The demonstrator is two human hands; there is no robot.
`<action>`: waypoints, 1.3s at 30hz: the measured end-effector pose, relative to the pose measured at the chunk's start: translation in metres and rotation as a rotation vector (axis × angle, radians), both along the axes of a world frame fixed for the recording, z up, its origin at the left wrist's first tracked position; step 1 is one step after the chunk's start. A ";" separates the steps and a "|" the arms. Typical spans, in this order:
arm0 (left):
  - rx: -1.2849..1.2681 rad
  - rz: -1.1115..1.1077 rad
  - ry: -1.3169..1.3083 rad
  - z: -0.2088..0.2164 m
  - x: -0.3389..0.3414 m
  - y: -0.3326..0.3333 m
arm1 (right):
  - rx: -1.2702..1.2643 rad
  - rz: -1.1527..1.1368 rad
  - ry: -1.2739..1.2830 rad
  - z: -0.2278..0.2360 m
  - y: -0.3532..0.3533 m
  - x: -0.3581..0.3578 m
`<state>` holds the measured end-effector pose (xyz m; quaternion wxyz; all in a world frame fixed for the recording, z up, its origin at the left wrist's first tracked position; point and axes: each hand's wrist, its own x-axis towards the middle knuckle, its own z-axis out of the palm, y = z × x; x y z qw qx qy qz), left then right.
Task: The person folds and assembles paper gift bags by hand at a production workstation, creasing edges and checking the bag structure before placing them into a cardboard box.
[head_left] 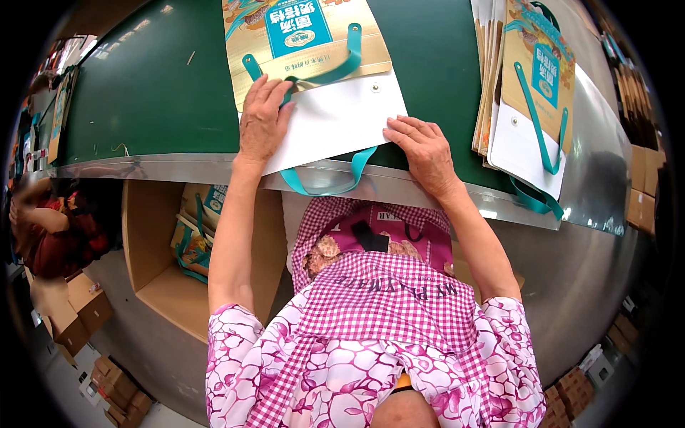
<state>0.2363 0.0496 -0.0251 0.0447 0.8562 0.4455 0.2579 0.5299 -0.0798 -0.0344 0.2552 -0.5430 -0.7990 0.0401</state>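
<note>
A flat paper gift bag (325,118), gold and teal on its printed flap and white below, lies on the green table and overhangs its near edge. My left hand (265,118) rests on the bag's left side, its fingers curled over the teal ribbon handle (335,71), which runs between thumb and fingers. At the right corner of the white part, my right hand (426,151) lies with fingers stretched out, touching the bag's edge. A second teal ribbon handle (332,191) loops down past the table edge. A metal snap (375,88) shows on the white panel.
Similar bags (531,107) are stacked at the right of the green table (157,93), which has a metal edge strip (193,165). Below at left, a large cardboard box (160,285) holds several bags. Another person (50,228) is at the far left, near an open carton (78,307).
</note>
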 end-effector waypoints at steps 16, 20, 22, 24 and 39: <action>0.021 -0.144 0.138 0.037 0.015 0.017 | -0.103 0.078 -0.030 0.005 0.014 0.002; 0.328 -0.077 -0.038 0.076 0.027 0.028 | -0.105 0.069 -0.019 0.005 0.013 0.005; 0.291 -0.077 0.031 0.072 0.026 0.026 | -0.104 0.090 0.003 0.005 0.015 0.004; 0.006 -0.181 0.239 0.045 0.016 0.019 | -0.089 0.109 0.007 0.007 0.017 0.004; -0.231 -0.214 -0.110 0.025 0.007 -0.075 | 0.080 0.132 0.009 -0.001 0.027 0.007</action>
